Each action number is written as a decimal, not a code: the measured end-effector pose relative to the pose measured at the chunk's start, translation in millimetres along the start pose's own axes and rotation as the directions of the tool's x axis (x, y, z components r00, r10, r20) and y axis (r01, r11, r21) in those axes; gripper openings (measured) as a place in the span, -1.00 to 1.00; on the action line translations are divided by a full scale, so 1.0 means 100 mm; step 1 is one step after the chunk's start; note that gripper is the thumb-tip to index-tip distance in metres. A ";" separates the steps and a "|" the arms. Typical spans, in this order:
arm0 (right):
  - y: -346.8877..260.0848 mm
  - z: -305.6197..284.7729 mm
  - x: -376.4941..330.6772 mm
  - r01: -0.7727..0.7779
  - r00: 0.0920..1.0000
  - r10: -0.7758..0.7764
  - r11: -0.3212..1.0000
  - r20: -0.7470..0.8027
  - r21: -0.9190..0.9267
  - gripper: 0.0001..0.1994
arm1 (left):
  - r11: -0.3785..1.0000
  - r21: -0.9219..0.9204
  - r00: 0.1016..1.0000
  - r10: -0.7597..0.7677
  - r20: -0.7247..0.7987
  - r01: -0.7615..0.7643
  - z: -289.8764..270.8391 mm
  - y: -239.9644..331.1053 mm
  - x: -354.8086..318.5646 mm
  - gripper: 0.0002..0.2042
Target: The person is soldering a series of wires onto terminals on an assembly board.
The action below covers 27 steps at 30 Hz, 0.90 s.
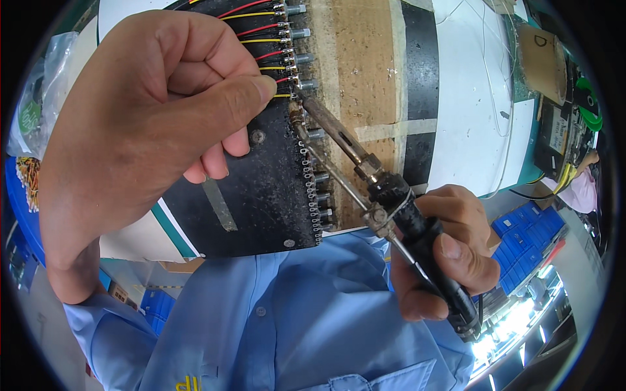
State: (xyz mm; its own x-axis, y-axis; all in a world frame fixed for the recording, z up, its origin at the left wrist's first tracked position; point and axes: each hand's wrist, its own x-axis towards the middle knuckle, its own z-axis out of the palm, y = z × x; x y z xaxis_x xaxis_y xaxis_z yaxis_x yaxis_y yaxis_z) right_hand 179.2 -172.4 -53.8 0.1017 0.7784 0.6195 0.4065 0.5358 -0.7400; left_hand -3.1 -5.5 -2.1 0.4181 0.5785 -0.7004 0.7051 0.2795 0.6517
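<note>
Right hand [450, 251] closes its grip around a soldering iron [391, 202], tip at the black fixture [267, 195]; left hand [143, 124] pinches a yellow wire [282, 96].

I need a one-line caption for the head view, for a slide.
Right hand applies soldering iron to terminals on black jig; left hand pinches a wire.

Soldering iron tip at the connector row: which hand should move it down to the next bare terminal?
Probably right. The right hand grips the soldering iron, its tip at the terminal row. The left hand is busy pinching a yellow wire against the black jig board.
</note>
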 end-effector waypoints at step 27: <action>-0.01 0.00 -0.03 0.043 0.999 -0.043 0.999 -0.029 0.017 -0.49 | 0.997 -0.008 0.996 0.072 -0.055 -0.073 0.08 0.09 -0.07 -0.85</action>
State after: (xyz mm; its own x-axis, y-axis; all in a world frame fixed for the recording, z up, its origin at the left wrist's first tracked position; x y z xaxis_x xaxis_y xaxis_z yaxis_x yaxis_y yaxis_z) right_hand 179.0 -175.0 -54.8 0.1106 0.7450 0.6578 0.3948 0.5745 -0.7170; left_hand 5.0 -13.2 6.6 0.4361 0.6382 -0.6345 0.6684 0.2424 0.7032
